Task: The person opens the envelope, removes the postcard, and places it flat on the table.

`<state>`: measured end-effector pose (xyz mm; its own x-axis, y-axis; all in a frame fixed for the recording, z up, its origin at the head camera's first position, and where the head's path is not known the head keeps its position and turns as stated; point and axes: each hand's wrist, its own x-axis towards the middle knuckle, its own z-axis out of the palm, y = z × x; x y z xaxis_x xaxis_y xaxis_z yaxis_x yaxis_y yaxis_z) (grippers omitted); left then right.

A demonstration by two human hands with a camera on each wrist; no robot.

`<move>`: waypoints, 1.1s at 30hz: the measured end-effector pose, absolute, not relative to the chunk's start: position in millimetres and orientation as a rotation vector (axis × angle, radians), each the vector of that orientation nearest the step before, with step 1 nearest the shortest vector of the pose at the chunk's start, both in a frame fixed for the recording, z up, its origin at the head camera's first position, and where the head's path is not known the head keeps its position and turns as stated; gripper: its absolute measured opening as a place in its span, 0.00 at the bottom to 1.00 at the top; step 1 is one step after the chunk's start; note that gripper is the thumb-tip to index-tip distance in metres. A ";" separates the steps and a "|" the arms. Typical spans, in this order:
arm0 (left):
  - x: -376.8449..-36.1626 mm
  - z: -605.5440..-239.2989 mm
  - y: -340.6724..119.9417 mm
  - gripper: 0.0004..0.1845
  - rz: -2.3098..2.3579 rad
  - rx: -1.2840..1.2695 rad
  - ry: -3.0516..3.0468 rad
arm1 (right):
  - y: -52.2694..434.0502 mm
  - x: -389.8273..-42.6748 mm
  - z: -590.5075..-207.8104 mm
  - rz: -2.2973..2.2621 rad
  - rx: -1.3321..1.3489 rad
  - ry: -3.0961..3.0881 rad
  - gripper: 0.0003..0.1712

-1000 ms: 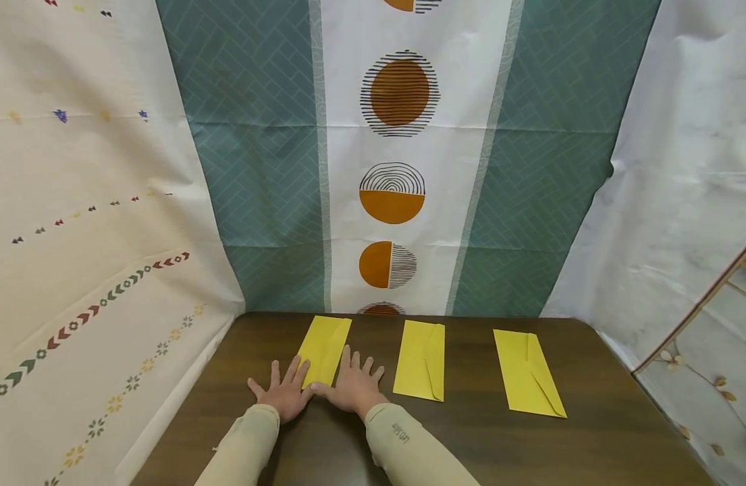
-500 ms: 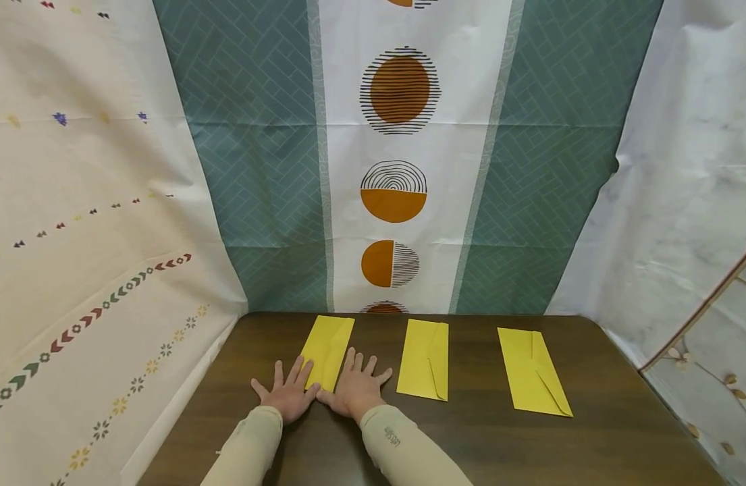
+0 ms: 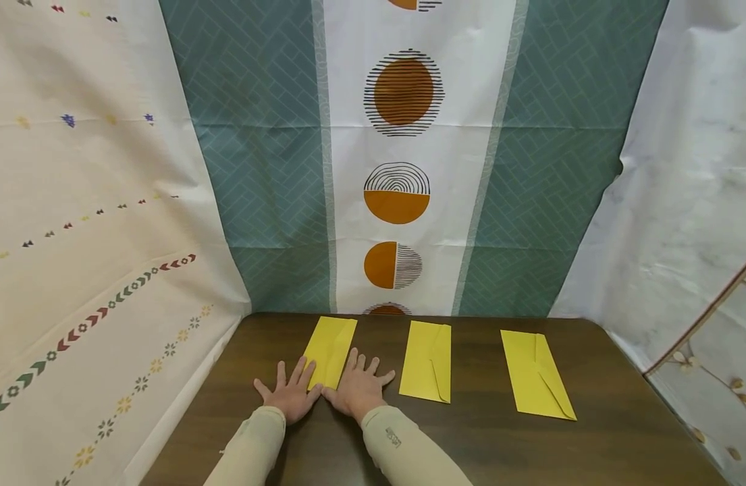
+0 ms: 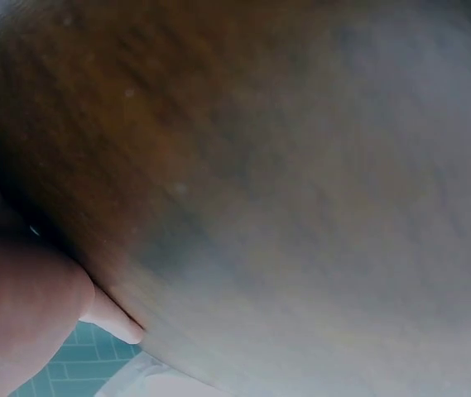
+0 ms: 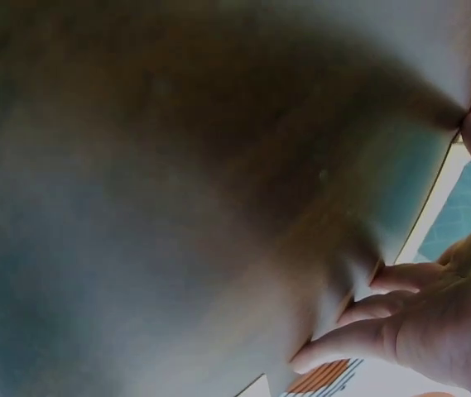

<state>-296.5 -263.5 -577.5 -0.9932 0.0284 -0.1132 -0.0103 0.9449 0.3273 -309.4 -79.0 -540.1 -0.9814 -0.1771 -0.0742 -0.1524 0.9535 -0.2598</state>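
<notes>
Three yellow envelopes lie apart on a dark wooden table. My left hand (image 3: 292,397) is spread flat at the near left of the left envelope (image 3: 331,351), fingertips over its left edge. Fingers straight, my right hand (image 3: 359,393) lies at that envelope's near right corner. The two thumbs meet or nearly meet at its near edge. The middle envelope (image 3: 426,361) is just right of my right hand, and the right envelope (image 3: 538,373) lies farther off, slanted. In the right wrist view, the fingertips (image 5: 308,361) touch the tabletop; the left wrist view shows part of the left hand (image 4: 20,314).
The dark table (image 3: 470,452) has rounded far corners. Behind it hangs a green and white patterned cloth (image 3: 275,175) with orange circles. A cream cloth (image 3: 105,223) borders the left side, and a pale cloth (image 3: 682,189) the right.
The view has shifted slightly, so everything sits a little farther right in the frame. The hands and envelopes otherwise keep nearly the same places.
</notes>
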 end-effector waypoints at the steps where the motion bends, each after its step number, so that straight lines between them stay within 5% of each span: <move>1: -296.6 -577.9 -262.9 0.43 0.506 0.019 2.988 | -78.5 -309.1 -540.8 -0.385 -0.255 3.010 0.66; 27: -294.9 -573.3 -261.3 0.41 0.542 -0.002 2.965 | -70.0 -314.3 -539.8 -0.467 -0.318 2.960 0.49; 33: -297.0 -580.4 -264.8 0.44 0.529 0.022 2.970 | -65.3 -311.5 -539.0 -0.296 -0.356 3.005 0.39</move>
<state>-297.0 -264.8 -580.4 -0.9922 0.0360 -0.1197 -0.0075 0.9387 0.3447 -311.5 -65.3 -539.0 -0.9675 -0.2408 -0.0774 -0.2211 0.9537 -0.2039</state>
